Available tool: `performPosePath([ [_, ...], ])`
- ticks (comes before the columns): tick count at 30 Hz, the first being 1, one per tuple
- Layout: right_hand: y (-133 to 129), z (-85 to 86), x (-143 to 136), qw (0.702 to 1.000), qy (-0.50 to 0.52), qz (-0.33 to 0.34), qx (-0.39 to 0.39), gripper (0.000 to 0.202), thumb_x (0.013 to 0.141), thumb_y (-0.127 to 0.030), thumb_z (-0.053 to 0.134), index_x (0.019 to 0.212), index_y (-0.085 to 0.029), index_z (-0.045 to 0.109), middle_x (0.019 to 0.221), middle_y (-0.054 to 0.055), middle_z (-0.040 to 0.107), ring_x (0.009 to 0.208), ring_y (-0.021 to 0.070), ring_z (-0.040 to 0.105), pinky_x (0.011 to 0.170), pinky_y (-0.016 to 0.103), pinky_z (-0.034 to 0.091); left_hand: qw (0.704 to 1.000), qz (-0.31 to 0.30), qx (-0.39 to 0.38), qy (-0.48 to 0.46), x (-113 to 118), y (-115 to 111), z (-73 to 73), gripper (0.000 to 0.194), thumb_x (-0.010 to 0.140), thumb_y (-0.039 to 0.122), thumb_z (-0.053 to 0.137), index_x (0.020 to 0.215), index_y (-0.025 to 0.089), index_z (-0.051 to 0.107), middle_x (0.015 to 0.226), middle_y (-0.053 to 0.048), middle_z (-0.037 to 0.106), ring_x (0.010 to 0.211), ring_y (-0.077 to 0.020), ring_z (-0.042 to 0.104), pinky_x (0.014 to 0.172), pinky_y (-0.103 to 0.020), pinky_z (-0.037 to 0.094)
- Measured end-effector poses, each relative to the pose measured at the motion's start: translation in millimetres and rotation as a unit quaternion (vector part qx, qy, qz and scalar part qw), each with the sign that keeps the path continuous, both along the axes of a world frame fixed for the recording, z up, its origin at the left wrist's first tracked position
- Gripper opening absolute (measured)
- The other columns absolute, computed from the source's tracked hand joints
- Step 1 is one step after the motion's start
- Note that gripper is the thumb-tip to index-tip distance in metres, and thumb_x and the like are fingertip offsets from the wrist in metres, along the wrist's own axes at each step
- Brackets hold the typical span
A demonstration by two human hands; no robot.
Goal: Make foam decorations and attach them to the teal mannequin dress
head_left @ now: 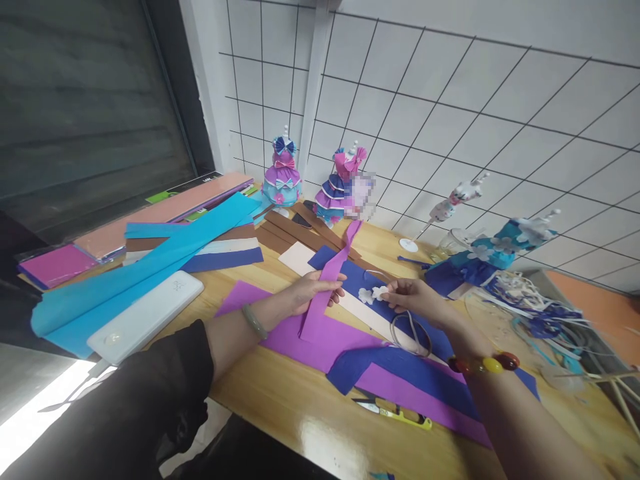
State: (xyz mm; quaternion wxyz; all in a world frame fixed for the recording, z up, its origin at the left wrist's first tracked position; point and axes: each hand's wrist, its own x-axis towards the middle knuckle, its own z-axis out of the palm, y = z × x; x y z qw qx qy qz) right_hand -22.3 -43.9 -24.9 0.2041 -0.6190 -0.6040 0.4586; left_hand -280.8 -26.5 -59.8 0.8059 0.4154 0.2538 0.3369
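My left hand [315, 292] is closed around a long purple crepe paper strip [330, 270], which stands up past the thumb and hangs down below the fingers. To its right, my right hand [415, 299] pinches the edge of a small white flower [379, 293]. A second white flower [365, 295] lies just left of it, over dark blue paper [345, 270]. Beneath both hands are a purple sheet [295, 337], a cream strip [360, 310] and a folded blue piece [360, 367]. A loop of thin cord [410, 333] rests below my right hand.
Yellow-handled scissors [395, 413] lie near the front edge. A white power bank [150, 317] and turquoise paper [200, 233] are at left. Paper-dressed figures [283, 177] stand at the back, another dressed form [495, 250] at right. Paper scraps [535, 307] fill the right side.
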Motion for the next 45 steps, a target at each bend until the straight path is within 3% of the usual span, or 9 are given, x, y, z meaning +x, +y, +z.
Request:
performPosePath([
  [4,-2.8,2.8,-14.1,0.997,0.045,0.056,-0.02,0.03,0.065,-0.042,0.065,0.072,-0.017,0.051,0.059,-0.004,0.053,0.051,0.0069,0.049,0.05,0.02,0.041,1.0,0.003,0.004,0.005,0.1,0.2,-0.7,0.041,0.071,0.025,0.063,0.109,0.012,0.05,0.077,-0.006,0.059,0.059,-0.0093,0.054,0.057,-0.024,0.04],
  [12,19.6,-22.6,-23.1,0.986,-0.162,0.038,0.028,0.034,0.066,-0.033,0.063,0.093,-0.018,0.049,0.056,-0.005,0.052,0.044,0.009,0.048,0.04,0.02,0.04,1.0,-0.001,0.004,0.001,-0.5,1.3,-0.5,0.041,0.07,0.025,0.064,0.106,0.011,0.051,0.074,-0.006,0.06,0.059,-0.0098,0.054,0.058,-0.025,0.04],
  [21,22.3,-14.7,-28.0,0.983,-0.157,0.085,0.038,0.014,0.065,-0.03,0.06,0.064,-0.018,0.053,0.054,-0.004,0.05,0.046,0.0079,0.044,0.038,0.017,0.034,1.0,0.003,0.012,0.013,-0.9,0.5,0.2,0.044,0.071,0.025,0.063,0.11,0.011,0.05,0.075,-0.007,0.059,0.062,-0.0102,0.055,0.06,-0.025,0.041],
  [25,19.3,-20.0,-26.2,0.984,-0.147,0.07,0.066,0.015,0.066,-0.031,0.06,0.063,-0.018,0.052,0.053,-0.004,0.05,0.047,0.0079,0.045,0.041,0.018,0.037,0.993,0.034,0.078,0.083,-1.5,4.0,-0.2,0.044,0.071,0.03,0.062,0.11,0.012,0.05,0.074,-0.005,0.058,0.056,-0.0082,0.052,0.053,-0.022,0.04],
  [28,12.0,-21.4,-25.4,0.993,-0.092,0.034,0.068,0.021,0.067,-0.036,0.06,0.067,-0.018,0.05,0.054,-0.004,0.052,0.048,0.0089,0.049,0.044,0.02,0.041,0.941,0.074,0.205,0.259,-5.9,10.6,0.2,0.037,0.072,0.035,0.058,0.102,0.014,0.055,0.071,-0.002,0.058,0.048,-0.0069,0.046,0.046,-0.021,0.035],
  [33,-8.8,-12.2,-41.1,0.997,0.058,0.012,0.039,0.03,0.065,-0.041,0.065,0.073,-0.017,0.049,0.05,-0.005,0.053,0.043,0.0072,0.047,0.043,0.02,0.039,0.723,0.08,0.474,0.496,-17.2,17.8,0.0,0.019,0.07,0.033,0.056,0.081,0.018,0.06,0.074,-0.003,0.06,0.067,-0.0156,0.054,0.055,-0.023,0.034],
  [35,-15.9,-8.7,-52.6,0.995,0.097,0.025,0.006,0.031,0.064,-0.04,0.067,0.075,-0.017,0.049,0.05,-0.005,0.053,0.043,0.0068,0.047,0.043,0.019,0.038,0.672,0.041,0.51,0.535,-19.3,18.4,-2.1,0.015,0.07,0.031,0.055,0.078,0.019,0.06,0.075,-0.004,0.061,0.07,-0.0176,0.055,0.056,-0.023,0.033],
  [40,-22.1,-13.4,-74.6,0.993,0.112,0.031,-0.031,0.035,0.065,-0.039,0.065,0.086,-0.017,0.046,0.056,-0.005,0.053,0.045,0.0083,0.05,0.043,0.02,0.038,0.643,0.043,0.544,0.537,-17.1,21.0,-8.7,0.019,0.075,0.038,0.052,0.075,0.02,0.061,0.072,-0.005,0.061,0.072,-0.0197,0.056,0.058,-0.025,0.032],
  [45,-26.5,-21.0,-80.6,0.983,-0.081,0.041,0.162,0.028,0.075,-0.031,0.055,0.099,-0.019,0.048,0.071,0.0,0.058,0.059,0.0129,0.054,0.052,0.025,0.041,0.683,0.051,0.562,0.463,-13.1,26.6,-10.8,0.017,0.077,0.034,0.054,0.075,0.019,0.063,0.075,-0.006,0.062,0.076,-0.0196,0.055,0.068,-0.027,0.033],
])
